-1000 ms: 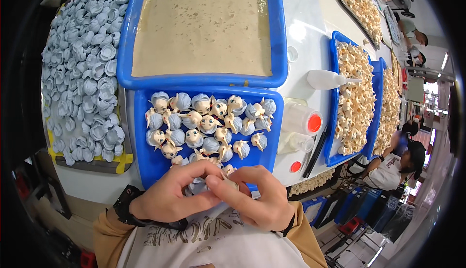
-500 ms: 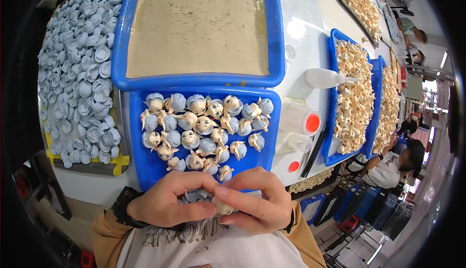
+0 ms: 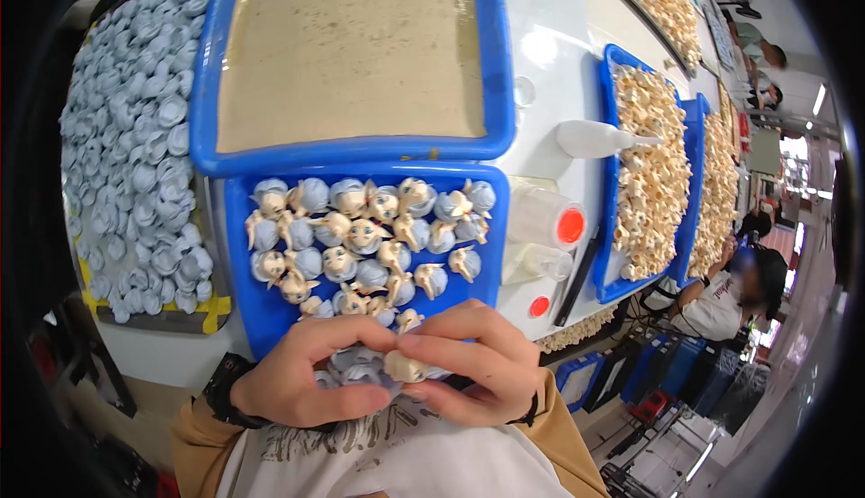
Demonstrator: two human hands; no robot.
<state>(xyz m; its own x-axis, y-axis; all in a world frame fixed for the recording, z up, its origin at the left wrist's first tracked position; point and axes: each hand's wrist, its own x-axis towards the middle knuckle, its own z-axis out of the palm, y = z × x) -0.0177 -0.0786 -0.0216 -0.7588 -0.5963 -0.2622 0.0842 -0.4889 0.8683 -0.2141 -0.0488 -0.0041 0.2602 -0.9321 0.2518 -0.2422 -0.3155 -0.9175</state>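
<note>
Close to my body, my left hand curls around several blue-grey doll hair pieces, partly covered by its fingers. My right hand pinches a small cream doll head between thumb and fingers, right beside those hair pieces. Whether head and hair touch I cannot tell. Just beyond both hands lies a blue tray of doll heads wearing blue-grey hair, with painted faces and pointed ears.
At the left is a large heap of blue-grey hair pieces. A blue-rimmed tray with a tan surface sits farther off. To the right stand a white squeeze bottle, red-marked containers, a black pen-like stick and blue trays of cream heads.
My hands have drawn slightly apart, so more of the cream head and hair pieces shows. The whole scene has shifted a little left in the picture.
</note>
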